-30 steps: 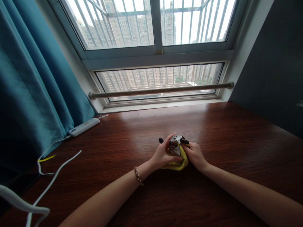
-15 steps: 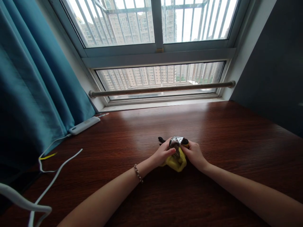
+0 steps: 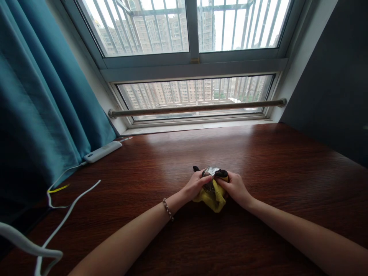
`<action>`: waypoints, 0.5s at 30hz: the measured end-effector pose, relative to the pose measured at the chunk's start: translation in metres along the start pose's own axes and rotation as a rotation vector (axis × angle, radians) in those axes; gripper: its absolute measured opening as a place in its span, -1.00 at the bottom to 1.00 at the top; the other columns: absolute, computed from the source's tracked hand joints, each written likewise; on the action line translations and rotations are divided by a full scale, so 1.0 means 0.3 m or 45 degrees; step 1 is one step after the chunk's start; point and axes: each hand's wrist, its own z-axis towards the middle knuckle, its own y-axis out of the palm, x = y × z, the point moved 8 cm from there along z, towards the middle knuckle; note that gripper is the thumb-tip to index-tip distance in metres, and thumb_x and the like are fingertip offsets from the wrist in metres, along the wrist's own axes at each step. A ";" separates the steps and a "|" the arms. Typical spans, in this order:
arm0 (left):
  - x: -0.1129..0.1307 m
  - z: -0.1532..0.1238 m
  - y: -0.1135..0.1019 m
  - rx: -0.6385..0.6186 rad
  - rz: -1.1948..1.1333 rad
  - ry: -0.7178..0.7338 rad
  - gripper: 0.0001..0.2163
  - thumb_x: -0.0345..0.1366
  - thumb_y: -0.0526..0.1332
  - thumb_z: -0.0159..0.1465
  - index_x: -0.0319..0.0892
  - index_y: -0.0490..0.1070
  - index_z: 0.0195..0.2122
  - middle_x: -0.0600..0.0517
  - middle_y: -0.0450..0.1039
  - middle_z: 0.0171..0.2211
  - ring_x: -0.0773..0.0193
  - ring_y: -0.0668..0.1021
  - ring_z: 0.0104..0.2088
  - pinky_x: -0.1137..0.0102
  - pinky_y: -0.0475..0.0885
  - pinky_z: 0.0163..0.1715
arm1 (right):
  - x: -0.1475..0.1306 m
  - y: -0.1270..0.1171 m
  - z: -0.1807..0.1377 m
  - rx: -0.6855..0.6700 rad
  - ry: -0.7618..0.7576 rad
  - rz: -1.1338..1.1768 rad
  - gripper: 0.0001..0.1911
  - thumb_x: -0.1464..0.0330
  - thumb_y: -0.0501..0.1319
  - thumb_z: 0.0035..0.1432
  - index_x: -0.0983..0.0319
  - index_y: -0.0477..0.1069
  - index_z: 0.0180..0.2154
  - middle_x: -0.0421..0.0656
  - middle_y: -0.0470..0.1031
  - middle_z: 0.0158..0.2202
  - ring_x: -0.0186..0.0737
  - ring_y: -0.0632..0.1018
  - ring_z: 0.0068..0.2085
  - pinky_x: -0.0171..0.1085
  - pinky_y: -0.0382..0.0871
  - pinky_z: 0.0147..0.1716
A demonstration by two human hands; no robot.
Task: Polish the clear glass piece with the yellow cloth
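Low over the table, in front of me, both hands hold one bundle. It is made up of a black item (image 3: 221, 173) with a shiny, silvery, see-through-looking part (image 3: 212, 171), and a soft yellow cloth (image 3: 213, 201) bunched below and against it. The item's kind is unclear; a thin black end of it juts out at the left. My left hand (image 3: 197, 184) grips the item's left side, thumb pressing across its front. My right hand (image 3: 236, 188) is closed on the cloth and the item's right side, thumb pushing the cloth inward. Most fingertips are hidden behind the bundle.
The brown wooden table (image 3: 161, 157) reaches to a window with a metal rail (image 3: 198, 109). At left are a white power strip (image 3: 102, 151), white cables (image 3: 67, 214), a yellow strip (image 3: 59, 189) and a blue curtain (image 3: 51, 88). A dark wall stands at right.
My left thumb has shifted slightly over the shiny part. The silvery part has tilted and shows less, and the yellow cloth hangs a little lower. Both hands keep their hold.
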 end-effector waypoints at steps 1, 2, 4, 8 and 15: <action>-0.008 0.002 -0.002 0.003 -0.005 -0.015 -0.63 -0.01 0.20 0.16 -0.26 0.44 -0.24 0.00 0.45 -0.37 0.19 0.46 -0.35 0.34 0.34 -0.29 | -0.004 0.003 -0.002 -0.008 -0.002 0.002 -0.75 0.21 0.22 0.05 0.28 0.48 -0.37 -0.16 0.52 -0.43 -0.23 0.48 -0.40 -0.37 0.29 -0.43; -0.017 0.004 -0.005 0.009 -0.005 -0.029 -0.60 0.02 0.18 0.16 -0.26 0.44 -0.24 -0.01 0.44 -0.38 0.18 0.47 -0.35 0.33 0.34 -0.28 | -0.005 0.005 -0.003 -0.014 0.004 0.003 -0.77 0.23 0.23 0.04 0.28 0.48 -0.37 -0.17 0.51 -0.44 -0.24 0.48 -0.41 -0.37 0.29 -0.44; -0.035 0.008 -0.008 0.027 0.006 -0.051 -0.55 0.08 0.14 0.17 -0.27 0.45 -0.26 -0.02 0.44 -0.40 0.17 0.47 -0.37 0.31 0.35 -0.29 | 0.001 0.009 -0.003 -0.022 0.035 0.009 -0.75 0.21 0.22 0.04 0.29 0.47 -0.39 -0.17 0.49 -0.49 -0.26 0.46 -0.48 -0.38 0.27 -0.54; -0.044 0.013 -0.003 0.027 0.020 -0.019 -0.51 0.13 0.05 0.22 -0.27 0.43 -0.29 -0.05 0.43 -0.41 0.19 0.47 -0.40 0.30 0.35 -0.33 | 0.013 0.007 -0.002 -0.001 0.083 0.032 -0.66 0.14 0.15 0.09 0.30 0.42 -0.45 -0.18 0.40 -0.57 -0.32 0.37 -0.61 -0.39 0.17 -0.70; 0.018 -0.001 0.019 -0.046 0.090 0.162 -0.44 -0.12 0.40 0.01 -0.22 0.36 0.01 -0.13 0.39 -0.04 -0.04 0.39 0.00 0.20 0.23 0.02 | 0.031 -0.010 0.001 0.065 0.132 0.123 -0.52 0.00 0.10 0.09 0.27 0.30 -0.58 -0.17 0.32 -0.64 -0.30 0.35 -0.61 -0.37 0.19 -0.69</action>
